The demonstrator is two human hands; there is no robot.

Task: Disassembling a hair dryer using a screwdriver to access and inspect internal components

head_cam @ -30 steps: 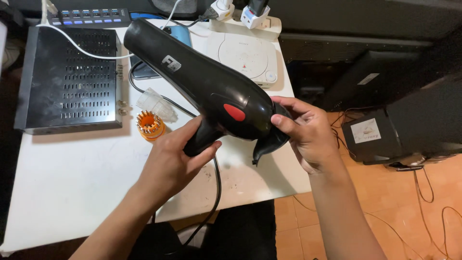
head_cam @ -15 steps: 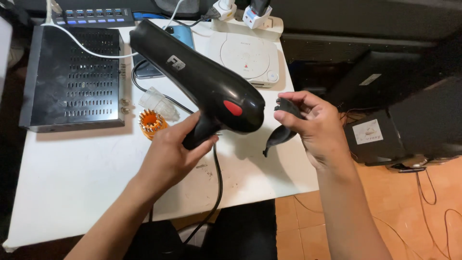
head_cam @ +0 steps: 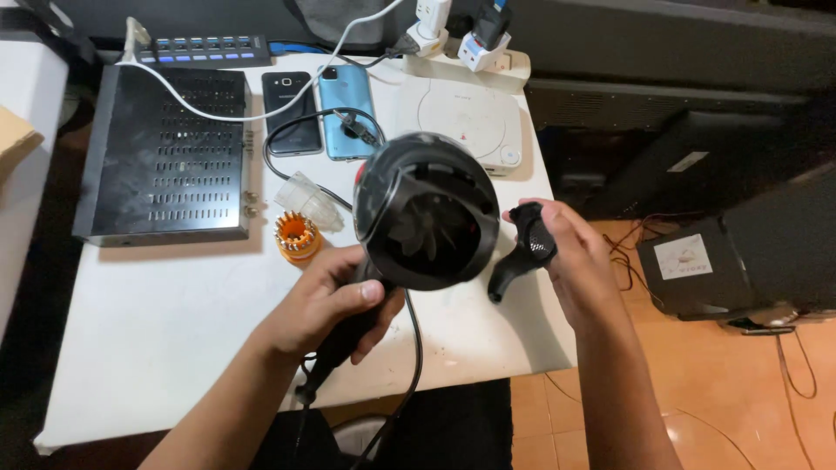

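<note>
**Dryer in one hand, its cap in the other**

The left hand (head_cam: 326,300) grips the black dryer (head_cam: 424,213) by its handle above the table's (head_cam: 157,348) front edge, open rear with fan facing the camera. The right hand (head_cam: 570,261) closes on the black cap (head_cam: 527,248) just beside it, past the right edge. A white square label (head_cam: 688,257) sits on a black box (head_cam: 740,261) on the floor.

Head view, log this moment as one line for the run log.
left hand: grips black hair dryer handle | right hand: holds black rear grille cover | dryer: fan exposed toward camera | white table

handle (head_cam: 344,335) hidden by left hand (head_cam: 318,300); cord (head_cam: 396,400) cut off below
</note>
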